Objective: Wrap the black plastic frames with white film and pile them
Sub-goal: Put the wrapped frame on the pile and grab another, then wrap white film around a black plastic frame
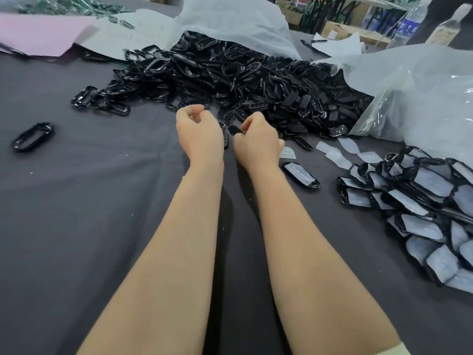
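Observation:
A big heap of bare black plastic frames spills out of a white bag across the far middle of the dark table. My right hand rests at the heap's near edge, its fingers closed on a small black frame. Just to its left my left hand hovers with fingers curled; whether it holds anything I cannot tell. Loose white film pieces lie to the right of my right hand. One wrapped frame lies alone near my right wrist. A pile of wrapped frames sits at the right.
The dark cloth-covered table fills the view. A single oval black ring lies at the left, with more rings nearby. Plastic bags stand at the right back, pink and white sheets at the far left, bottles at the far right.

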Motion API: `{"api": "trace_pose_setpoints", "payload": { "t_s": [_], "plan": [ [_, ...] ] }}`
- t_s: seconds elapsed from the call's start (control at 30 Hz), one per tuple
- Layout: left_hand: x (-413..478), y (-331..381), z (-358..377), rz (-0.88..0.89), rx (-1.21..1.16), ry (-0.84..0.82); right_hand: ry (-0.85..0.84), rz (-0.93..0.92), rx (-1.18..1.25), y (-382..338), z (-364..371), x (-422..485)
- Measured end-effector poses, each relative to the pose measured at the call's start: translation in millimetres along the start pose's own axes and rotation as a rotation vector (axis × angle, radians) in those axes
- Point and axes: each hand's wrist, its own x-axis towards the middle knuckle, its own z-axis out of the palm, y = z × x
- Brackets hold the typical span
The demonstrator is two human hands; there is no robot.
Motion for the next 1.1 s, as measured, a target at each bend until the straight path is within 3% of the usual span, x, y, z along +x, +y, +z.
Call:
{"api": "trace_pose_setpoints", "payload": {
  "t_s": [0.13, 0.3, 0.43, 0.53, 0.7, 0.83, 1.1],
  "plan": [
    [7.5, -0.4, 5.0, -0.009, 0.01, 0.017, -0.043, 0.021, -0.055, 6.4, -15.4, 10.4],
    [22.8, 4.8, 2.3, -0.039, -0.065, 0.123, -0.005, -0.2, 0.105, -14.0, 1.2, 15.2],
    [39.0, 10.9, -8.2, -0.008, -0.107, 0.211, -0.206, -0.376, -0.079, -44.1, 31.6, 24.6],
    [47.1, 12.7, -15.4, -0.007, -0.106, 0.24, -0.321, -0.343, -0.151, -55.9, 48.8, 29.6],
    [52.1, 7.9, -20.3, -0.01, -0.089, 0.226, -0.133, -0.285, -0.282, -58.3, 55.7, 29.2],
    [51.6, 4.9, -20.7, -0.048, -0.061, 0.169, -0.092, -0.328, -0.263, -54.2, 52.4, 21.4],
    [43.0, 9.0, -28.2, -0.048, 0.008, 0.14, -0.188, -0.41, -0.288, -51.4, 42.2, 8.3]
  ]
}}
